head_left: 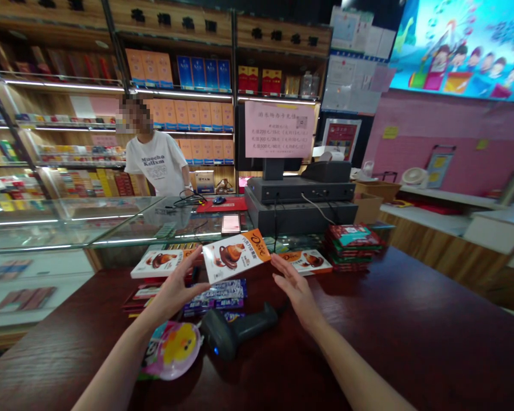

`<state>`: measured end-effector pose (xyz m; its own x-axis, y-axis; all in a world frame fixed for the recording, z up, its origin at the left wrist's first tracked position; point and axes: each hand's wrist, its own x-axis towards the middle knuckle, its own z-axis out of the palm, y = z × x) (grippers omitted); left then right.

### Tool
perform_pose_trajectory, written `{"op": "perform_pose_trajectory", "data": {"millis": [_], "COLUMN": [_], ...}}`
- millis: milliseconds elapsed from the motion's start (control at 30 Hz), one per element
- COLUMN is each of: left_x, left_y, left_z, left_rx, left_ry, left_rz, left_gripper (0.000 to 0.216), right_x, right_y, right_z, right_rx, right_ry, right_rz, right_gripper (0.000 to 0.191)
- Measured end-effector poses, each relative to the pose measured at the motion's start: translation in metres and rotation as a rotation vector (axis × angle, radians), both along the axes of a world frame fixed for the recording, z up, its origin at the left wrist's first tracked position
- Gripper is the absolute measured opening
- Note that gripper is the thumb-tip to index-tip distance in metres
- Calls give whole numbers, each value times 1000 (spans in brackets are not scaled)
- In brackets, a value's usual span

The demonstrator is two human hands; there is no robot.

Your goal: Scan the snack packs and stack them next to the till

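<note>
A white and orange Dove chocolate box (235, 257) is held up, tilted, between my two hands above the table. My left hand (182, 285) grips its left end, thumb low and fingers along the edge. At the right corner, the fingertips of my right hand (297, 291) press against the box, palm turned inward. Below lie several purple-and-blue snack packets (216, 299) and a dark barcode scanner (235, 334) with a blue light. A round pink-and-yellow package (177, 348) is beside my left forearm. Another Dove box (158, 262) rests on a stack behind my left hand.
A third similar box (310, 261) and a stack of red-green packets (353, 245) lie along the back of the dark wooden table (394, 337). Behind it stand a glass counter (124, 228), a cash register (300, 194) with a monitor, and a person (158, 160) in a white T-shirt.
</note>
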<state>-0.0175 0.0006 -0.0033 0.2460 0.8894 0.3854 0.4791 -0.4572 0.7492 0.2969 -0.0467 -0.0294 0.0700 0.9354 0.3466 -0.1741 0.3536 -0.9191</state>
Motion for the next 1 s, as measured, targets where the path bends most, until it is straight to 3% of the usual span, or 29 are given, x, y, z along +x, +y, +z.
{"op": "perform_pose_trajectory", "data": {"millis": [467,667,1000], "left_x": [9,17,56], "left_y": [-3,-2,3], "left_z": [6,16,29], "left_rx": [-65,-35,-57], "left_ry": [-138,-112,-85], "left_rz": [-64,-73,-133], "left_gripper": [88,73,63], "right_x": [1,0,24], "right_y": [2,5,12], "right_z": [-5,-4,6], "right_rx": [22,20,29], "right_ry": [-54,-40,-17], "right_rz": [-25,-85,-266], "right_gripper": [50,50,41]}}
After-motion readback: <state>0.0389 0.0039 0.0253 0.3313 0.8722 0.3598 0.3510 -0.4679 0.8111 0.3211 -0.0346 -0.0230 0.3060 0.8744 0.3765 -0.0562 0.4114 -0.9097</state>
